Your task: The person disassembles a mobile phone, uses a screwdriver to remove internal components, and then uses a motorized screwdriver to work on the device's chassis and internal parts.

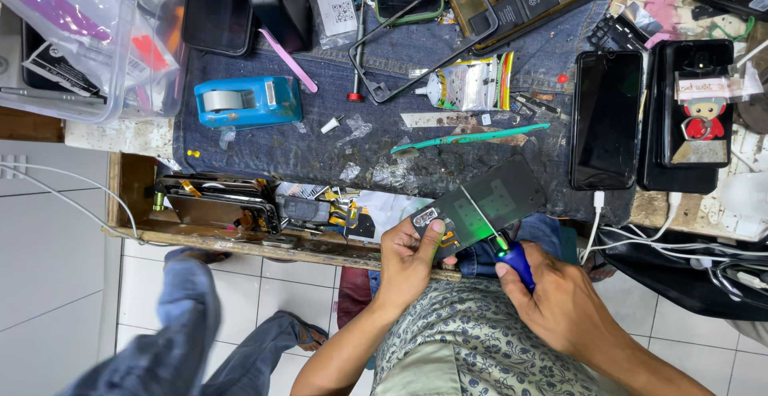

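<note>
- Head view shows your left hand point(408, 256) at lower centre of the frame, fingers clamped on the near corner of a dark phone panel point(480, 208), thumb pressed on its face.
- Your right hand point(560, 300) sits just right of it, fingers closed around a blue-handled tool point(516, 262); its thin metal blade lies across the panel, where a green glow shows.
- You hold the panel tilted, off the desk point(320, 152), just below its front edge and above your lap.
- On the denim-covered desk, a teal tape dispenser point(248, 102) stands at upper left, a teal toothbrush point(472, 137) lies just above the panel, and a crumpled glue tube point(464, 86) lies beyond that.
- A black phone point(606, 120) lies face up at right, with a cable running from its lower end.
- An open drawer point(132, 196) of phone parts shows at left of your left hand.
- Another person's legs in jeans point(184, 316) stand at lower left on the tiled floor.
</note>
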